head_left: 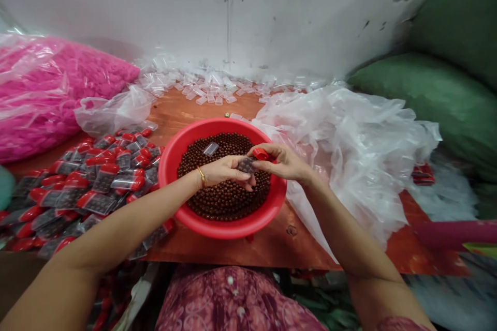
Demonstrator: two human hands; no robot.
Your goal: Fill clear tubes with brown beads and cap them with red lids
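A red bowl full of small brown beads sits on the wooden table. Over it, my left hand pinches a small clear box filled with beads. My right hand grips the same box and a red cap at its top. Both hands are closed around it. One empty clear box lies on the beads in the bowl.
A heap of filled red-capped boxes covers the table's left side. Empty clear boxes lie along the wall. A pink bag is at far left, crumpled clear plastic at right, green sacks beyond.
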